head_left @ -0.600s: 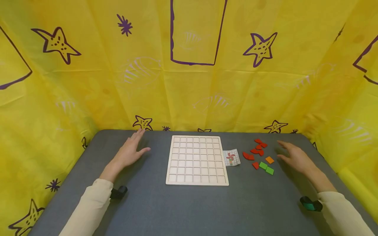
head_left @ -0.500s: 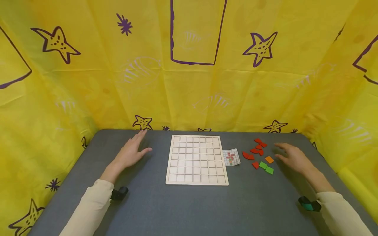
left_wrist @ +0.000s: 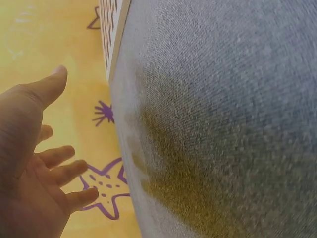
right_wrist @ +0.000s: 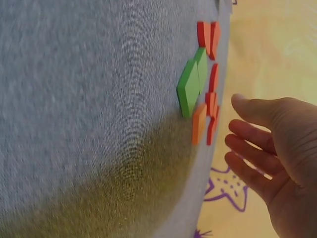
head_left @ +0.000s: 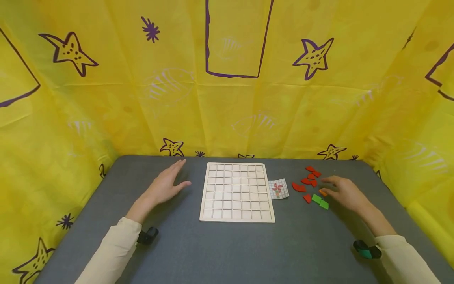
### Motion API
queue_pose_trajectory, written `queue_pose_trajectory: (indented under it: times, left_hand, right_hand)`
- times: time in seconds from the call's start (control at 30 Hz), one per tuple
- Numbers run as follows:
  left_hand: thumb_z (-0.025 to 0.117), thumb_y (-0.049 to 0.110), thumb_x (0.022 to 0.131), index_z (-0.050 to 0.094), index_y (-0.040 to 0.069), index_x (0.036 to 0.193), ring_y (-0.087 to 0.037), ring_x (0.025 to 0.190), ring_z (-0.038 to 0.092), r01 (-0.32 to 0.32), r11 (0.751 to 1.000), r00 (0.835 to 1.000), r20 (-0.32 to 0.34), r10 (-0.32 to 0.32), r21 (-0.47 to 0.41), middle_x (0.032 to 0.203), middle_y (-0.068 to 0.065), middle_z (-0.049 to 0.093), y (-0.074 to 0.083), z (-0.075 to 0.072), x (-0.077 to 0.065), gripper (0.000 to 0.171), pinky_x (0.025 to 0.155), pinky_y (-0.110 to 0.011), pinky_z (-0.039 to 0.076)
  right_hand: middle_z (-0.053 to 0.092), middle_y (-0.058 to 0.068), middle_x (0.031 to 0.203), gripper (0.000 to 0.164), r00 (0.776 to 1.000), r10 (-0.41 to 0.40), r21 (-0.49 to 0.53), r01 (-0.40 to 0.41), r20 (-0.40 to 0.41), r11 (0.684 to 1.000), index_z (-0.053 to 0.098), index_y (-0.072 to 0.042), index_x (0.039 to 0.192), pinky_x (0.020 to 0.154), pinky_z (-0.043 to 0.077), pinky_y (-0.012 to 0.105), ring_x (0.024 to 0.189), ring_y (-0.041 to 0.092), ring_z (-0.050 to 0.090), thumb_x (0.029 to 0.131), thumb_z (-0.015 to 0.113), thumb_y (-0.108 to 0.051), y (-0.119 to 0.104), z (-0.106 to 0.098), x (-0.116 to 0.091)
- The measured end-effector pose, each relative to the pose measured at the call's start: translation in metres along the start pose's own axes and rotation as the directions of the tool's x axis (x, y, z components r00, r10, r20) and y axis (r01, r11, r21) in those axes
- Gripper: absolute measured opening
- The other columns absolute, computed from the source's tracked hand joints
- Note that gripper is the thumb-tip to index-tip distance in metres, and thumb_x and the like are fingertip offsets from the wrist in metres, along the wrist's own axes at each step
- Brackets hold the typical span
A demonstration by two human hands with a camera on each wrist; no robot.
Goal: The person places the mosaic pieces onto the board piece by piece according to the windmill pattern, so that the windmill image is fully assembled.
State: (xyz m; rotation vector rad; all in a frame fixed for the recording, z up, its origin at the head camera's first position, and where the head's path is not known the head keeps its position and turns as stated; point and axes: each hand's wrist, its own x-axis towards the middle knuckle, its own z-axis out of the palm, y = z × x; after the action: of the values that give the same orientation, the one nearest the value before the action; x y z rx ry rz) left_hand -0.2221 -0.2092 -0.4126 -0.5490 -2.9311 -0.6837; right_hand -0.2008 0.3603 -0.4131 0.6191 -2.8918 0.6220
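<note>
In the head view a pale wooden grid board point(head_left: 237, 192) lies flat in the middle of the grey table. My left hand point(head_left: 164, 189) hovers left of the board, fingers spread, holding nothing; the left wrist view shows that same hand point(left_wrist: 39, 163) with its palm bare. To the right, several red pieces point(head_left: 309, 181) lie scattered with two green tiles point(head_left: 320, 201) and an orange tile point(head_left: 322, 192). Over the orange tile's edge, partly hiding it, reaches my right hand point(head_left: 345, 193). The right wrist view shows this hand point(right_wrist: 277, 148) with loosely bent fingers, apart from the pieces.
A small printed card point(head_left: 278, 189) with a red, green and orange pattern on a grid touches the board's right edge. Yellow cloth point(head_left: 227, 110) with starfish drawings hangs behind and beside the table point(head_left: 227, 252). Dark straps are on both wrists.
My right hand has moved left, from beside the pieces to over the orange tile. My left hand has shifted slightly right towards the board. The board, card and pieces stay put.
</note>
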Motion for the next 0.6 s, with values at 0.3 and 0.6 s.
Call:
queue_pose_trajectory:
  times: [0.3,0.6]
  left_hand:
    - [0.074,0.041,0.086,0.024,0.001,0.154,-0.040,0.144,0.025,-0.075,0.997,0.990,0.122,0.076,-0.011,0.158,-0.019,0.027,0.010,0.014,0.001,0.094,0.114,-0.060,0.018]
    - [0.070,0.060,0.082,0.015,0.006,0.157,-0.038,0.149,0.011,-0.053,0.998,0.968,0.245,0.058,-0.028,0.163,-0.013,0.014,0.028,0.027,0.001,0.108,0.114,-0.063,0.008]
  right_hand:
    - [0.072,0.015,0.093,0.035,0.998,-0.059,0.046,0.059,0.004,0.997,0.065,0.009,0.115,0.063,0.057,0.033,0.075,0.024,0.069,0.082,0.074,0.004,-0.010,0.006,0.000]
    - [0.070,0.014,0.103,0.036,0.998,-0.054,-0.005,0.054,0.021,0.999,0.069,0.002,0.112,0.066,0.055,0.033,0.080,0.022,0.066,0.079,0.080,-0.006,-0.020,0.011,-0.001]
